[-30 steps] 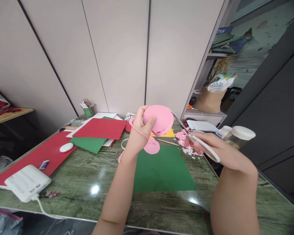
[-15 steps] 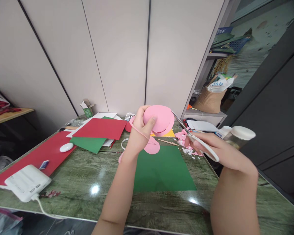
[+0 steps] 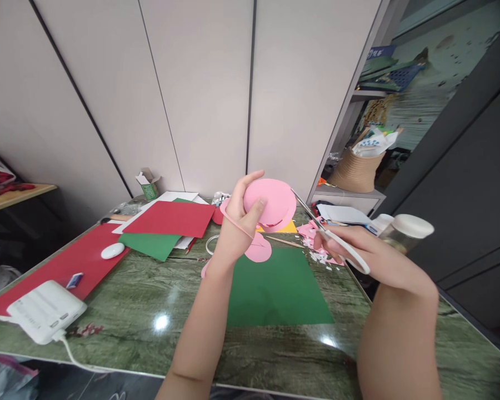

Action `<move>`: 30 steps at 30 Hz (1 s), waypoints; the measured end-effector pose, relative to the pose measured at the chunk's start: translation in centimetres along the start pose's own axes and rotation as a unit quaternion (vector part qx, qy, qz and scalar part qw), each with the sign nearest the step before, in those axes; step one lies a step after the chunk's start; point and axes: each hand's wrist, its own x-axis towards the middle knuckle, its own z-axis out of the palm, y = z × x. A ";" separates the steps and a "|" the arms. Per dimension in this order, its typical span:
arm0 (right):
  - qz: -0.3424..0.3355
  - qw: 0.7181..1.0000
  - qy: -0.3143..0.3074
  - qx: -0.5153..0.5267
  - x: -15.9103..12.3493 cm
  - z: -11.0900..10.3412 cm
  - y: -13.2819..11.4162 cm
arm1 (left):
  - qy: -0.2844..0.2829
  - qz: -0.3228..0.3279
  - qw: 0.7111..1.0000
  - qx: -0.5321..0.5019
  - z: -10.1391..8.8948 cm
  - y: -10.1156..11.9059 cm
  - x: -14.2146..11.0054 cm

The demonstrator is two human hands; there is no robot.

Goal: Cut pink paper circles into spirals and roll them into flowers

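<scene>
Held up over the table is a round piece of pink paper, with a thin strip hanging from its edge and curling round my wrist. My left hand grips it, thumb in front and an index finger raised behind. White-handled scissors are in my right hand, their blade tips at the paper's right edge. Below lies another rounded pink paper shape, partly over a green sheet.
Red sheets, a white mouse and a white power adapter with a cable lie at the left. Pink and white scraps, a thin wooden stick and a lidded jar are at the right.
My left index finger has lifted away from behind the pink paper. The scissor handles have drawn in slightly, with the blade tips still at the paper's right edge.
</scene>
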 end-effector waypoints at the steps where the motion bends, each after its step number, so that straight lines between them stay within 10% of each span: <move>1: 0.000 1.000 -0.001 0.003 0.0 0.0 0.0 | 0.000 0.002 1.000 0.005 0.0 0.1 0.0; 30: -0.002 1.000 -0.001 0.008 0.0 0.0 -0.1 | -0.004 0.018 1.000 0.022 0.0 0.4 -0.1</move>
